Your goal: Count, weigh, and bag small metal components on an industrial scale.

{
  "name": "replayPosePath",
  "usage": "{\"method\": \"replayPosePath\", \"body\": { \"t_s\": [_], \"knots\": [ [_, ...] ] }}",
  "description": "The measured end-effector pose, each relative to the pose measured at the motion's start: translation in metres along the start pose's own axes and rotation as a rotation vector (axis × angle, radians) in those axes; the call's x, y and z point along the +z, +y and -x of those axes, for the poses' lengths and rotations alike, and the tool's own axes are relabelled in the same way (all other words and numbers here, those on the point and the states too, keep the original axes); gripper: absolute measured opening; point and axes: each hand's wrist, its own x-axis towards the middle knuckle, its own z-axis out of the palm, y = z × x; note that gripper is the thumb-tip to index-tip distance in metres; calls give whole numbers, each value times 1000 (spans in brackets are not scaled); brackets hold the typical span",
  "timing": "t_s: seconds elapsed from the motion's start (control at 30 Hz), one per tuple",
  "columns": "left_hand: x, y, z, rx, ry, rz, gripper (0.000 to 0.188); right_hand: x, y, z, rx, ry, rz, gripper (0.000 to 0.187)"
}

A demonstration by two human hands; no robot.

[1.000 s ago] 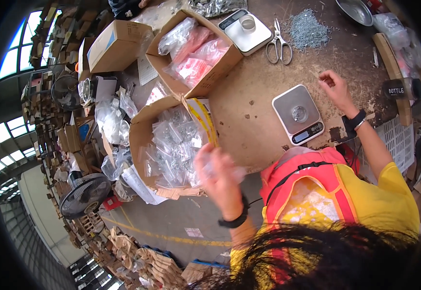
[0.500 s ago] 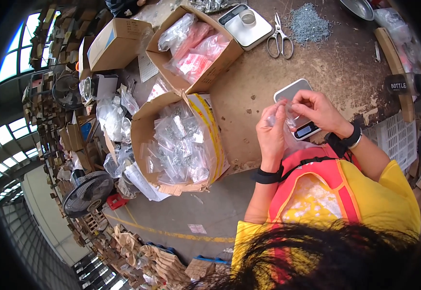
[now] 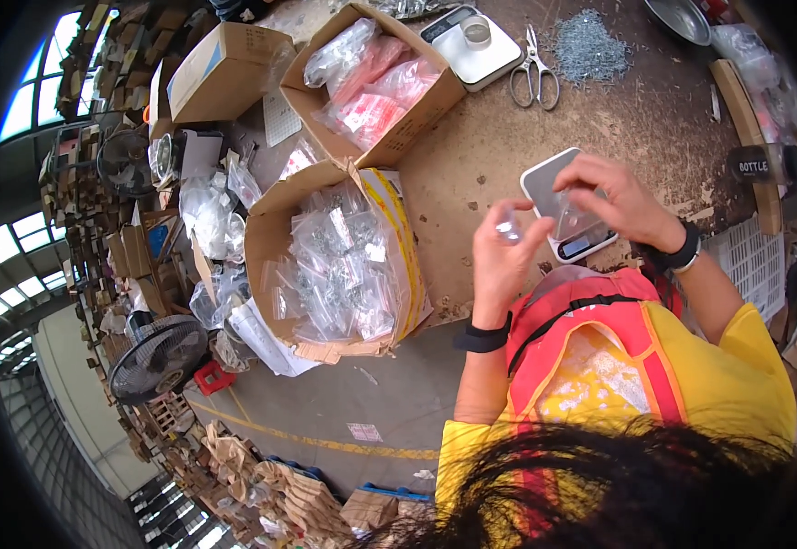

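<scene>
Scuffed and brown, the worktop (image 3: 485, 137) bears an open carton (image 3: 412, 274) of clear bags (image 3: 343, 265) left of the nearer white scale (image 3: 545, 180). Both hands met over that scale half a second ago; now they've parted, the left (image 3: 501, 256) just left of it, half curled and loosely holding clear plastic (image 3: 508, 225), the right (image 3: 620, 199) bent over its pan, so plastic and weighing are separated for the moment. Under those right fingers, on the scale, sits a clear cup (image 3: 576, 220), though I can't tell whether they grip it.
</scene>
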Motion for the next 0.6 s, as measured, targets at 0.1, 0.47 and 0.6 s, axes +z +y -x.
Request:
{"method": "replayPosePath", "body": {
  "t_s": [0.1,0.47,0.6],
  "knots": [
    [16,8,-10,416,-106,-201,16,12,-2,0,104,-11,-143,18],
    [23,-1,9,312,39,-520,15,30,5,11,258,50,-201,16],
    [19,-3,13,210,-41,-147,11,32,10,16,322,0,-266,17]
  ]
}}
